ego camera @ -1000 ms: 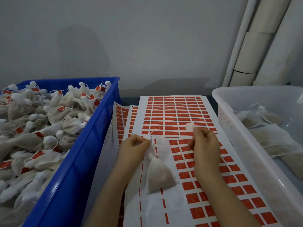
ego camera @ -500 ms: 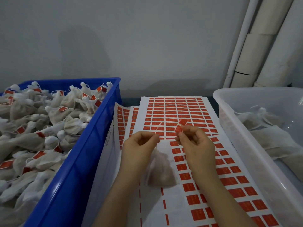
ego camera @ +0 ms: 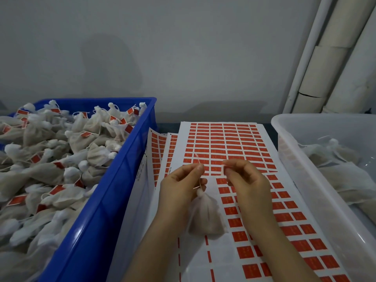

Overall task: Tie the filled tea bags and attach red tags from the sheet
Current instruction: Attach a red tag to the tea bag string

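Above the tag sheet point(ego camera: 223, 143), left hand point(ego camera: 181, 188) pinches the string point(ego camera: 200, 184) of the hanging tea bag point(ego camera: 205, 218); right hand point(ego camera: 248, 184) pinches a red tag point(ego camera: 224, 169).

Single head cam, fwd-down, close over tag sheets point(ego camera: 223, 143), wall point(ego camera: 183, 47) behind.

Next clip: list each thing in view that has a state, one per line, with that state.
Left hand: pinching the thin string, bag hanging below.
Right hand: fingers pinching a small red tag.
Small white mesh tea bag: filled, neck tied shut, no tag visible on its string.
White sheet of red tags: partly used, with bare gaps.
Blue plastic crate: heaped with tagged bags.
Clear plastic bin: holds a few untagged bags.
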A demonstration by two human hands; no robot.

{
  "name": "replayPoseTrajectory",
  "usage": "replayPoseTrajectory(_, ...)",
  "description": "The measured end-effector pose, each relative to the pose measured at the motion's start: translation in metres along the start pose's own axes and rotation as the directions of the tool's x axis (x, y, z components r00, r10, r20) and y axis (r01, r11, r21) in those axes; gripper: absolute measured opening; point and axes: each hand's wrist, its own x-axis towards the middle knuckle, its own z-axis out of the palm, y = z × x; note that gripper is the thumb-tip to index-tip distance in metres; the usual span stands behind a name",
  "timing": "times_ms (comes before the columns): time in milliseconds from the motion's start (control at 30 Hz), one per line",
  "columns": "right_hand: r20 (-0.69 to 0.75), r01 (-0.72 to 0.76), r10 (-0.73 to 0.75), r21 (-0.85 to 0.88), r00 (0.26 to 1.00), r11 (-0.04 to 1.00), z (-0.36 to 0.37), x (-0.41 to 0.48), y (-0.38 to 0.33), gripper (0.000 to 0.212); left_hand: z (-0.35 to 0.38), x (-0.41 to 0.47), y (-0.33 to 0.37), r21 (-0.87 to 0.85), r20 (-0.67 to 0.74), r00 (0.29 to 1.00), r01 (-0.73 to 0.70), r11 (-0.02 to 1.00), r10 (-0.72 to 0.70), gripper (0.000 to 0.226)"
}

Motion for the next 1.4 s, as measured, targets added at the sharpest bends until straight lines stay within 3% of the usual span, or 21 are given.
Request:
replayPoseTrajectory(167,0.199,-0.089,0.046,0.214,0.979,0.973,0.003,-0.003,-0.011,0.023,0.000,-0.002,0.000,-0.039,0.045,0.999,0.013,0.999,-0.011,0.025)
replayPoseTrajectory(433,0.164,-0.216,0.167,0.356,0.972,0.909,0.001,0.001,-0.011,0.025,0.002,0.000,0.002,-0.082,0.049,0.998,0.039,0.996,-0.035,0.012)
replayPoseTrajectory(700,0.174,-0.232,0.180,0.354,0.968,0.906,-0.002,0.001,-0.011,0.023,0.002,-0.002,0.003,-0.103,0.068,0.997,0.039,0.994,-0.032,0.022)
replayPoseTrajectory(1067,0.143,-0.088,0.063,0.182,0.988,0.979,0.002,-0.002,-0.018,0.040,0.003,-0.007,0.005,-0.065,0.124,0.992,-0.018,0.998,0.026,0.033)
replayPoseTrajectory(1400,0.094,-0.072,0.059,0.145,0.994,0.987,0.002,-0.002,-0.019,0.037,0.005,-0.009,0.005,-0.015,0.190,0.981,-0.035,0.999,0.037,0.017)
